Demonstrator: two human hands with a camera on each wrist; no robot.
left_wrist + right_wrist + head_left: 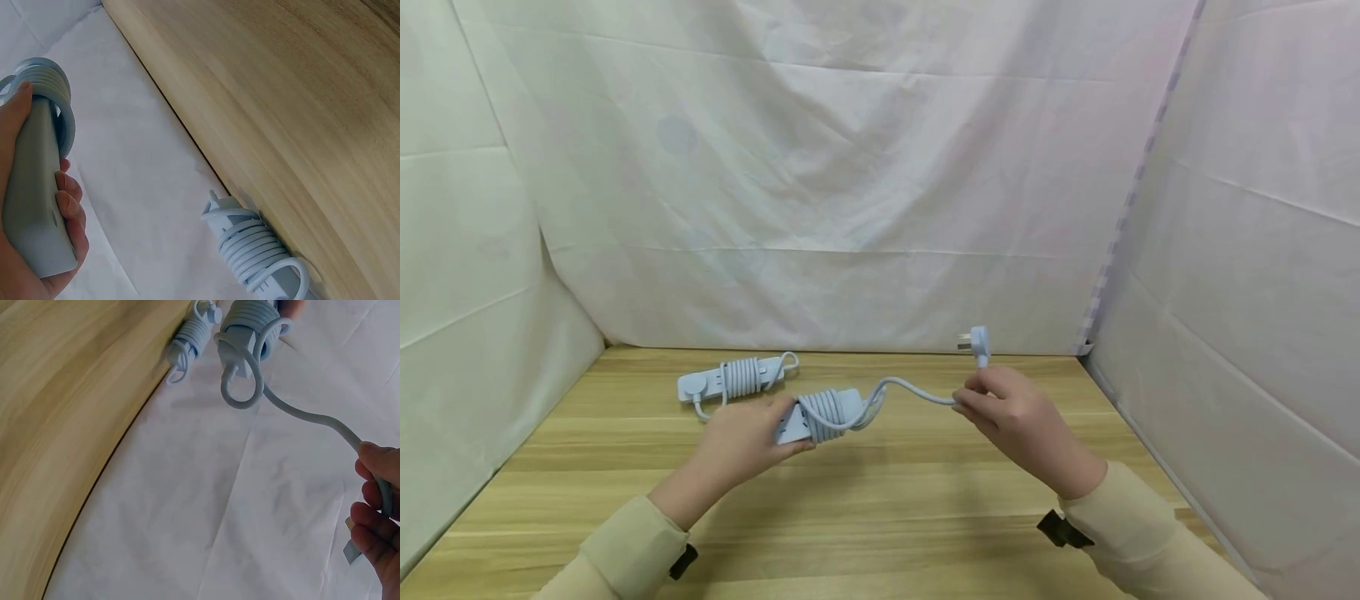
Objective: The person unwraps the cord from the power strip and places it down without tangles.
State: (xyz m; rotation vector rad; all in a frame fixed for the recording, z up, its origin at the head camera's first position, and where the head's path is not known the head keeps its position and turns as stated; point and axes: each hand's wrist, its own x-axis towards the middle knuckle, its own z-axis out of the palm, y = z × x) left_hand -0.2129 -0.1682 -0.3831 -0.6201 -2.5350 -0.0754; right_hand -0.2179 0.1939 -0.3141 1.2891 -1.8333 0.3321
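Observation:
A white power strip (792, 425) with its cord (826, 414) coiled around the middle is gripped at one end by my left hand (743, 440). In the left wrist view the fingers (70, 194) curl round the body of this strip (39, 187). My right hand (1022, 421) pinches the free length of cord (917, 390) close below its plug (979, 343). The plug points up with its metal prongs facing left. Between the hands the cord sags in a loose curve, and a small loop (242, 403) hangs at the strip's far end in the right wrist view.
A second power strip (700, 385), its cord wound around it and its plug seated in one end, lies at the back left of the wooden table (880, 517). White cloth (850, 183) hangs behind the table and along both sides.

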